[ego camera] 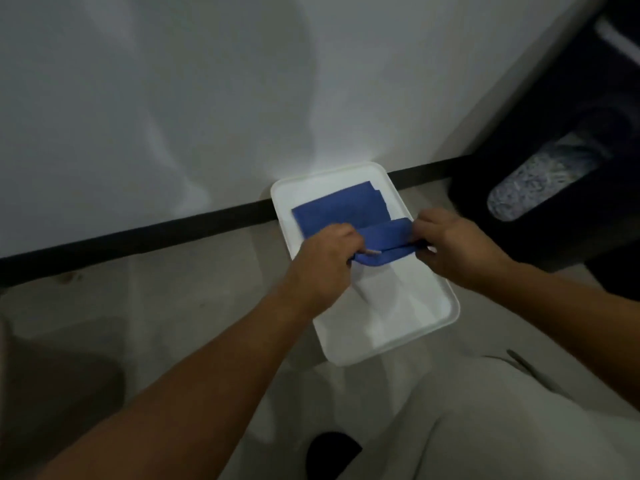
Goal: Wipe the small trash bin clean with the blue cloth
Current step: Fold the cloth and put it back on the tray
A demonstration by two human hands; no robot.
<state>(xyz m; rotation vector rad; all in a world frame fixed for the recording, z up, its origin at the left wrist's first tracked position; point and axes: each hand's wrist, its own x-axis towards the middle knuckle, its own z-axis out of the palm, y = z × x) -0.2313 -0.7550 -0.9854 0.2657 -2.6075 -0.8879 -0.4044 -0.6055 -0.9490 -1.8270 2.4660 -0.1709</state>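
Note:
A blue cloth (346,209) lies on a white rectangular tray (398,327) on the floor against the wall. Its near edge is lifted and folded over toward the far side. My left hand (322,258) grips the left end of that folded edge. My right hand (453,244) pinches the right end. A dark bin (540,181) with an oval window showing shredded paper stands to the right, apart from both hands.
A white wall with a black baseboard (138,240) runs behind the tray. Grey floor spreads to the left. My light trouser leg (485,420) and a dark shoe tip (332,452) fill the bottom right.

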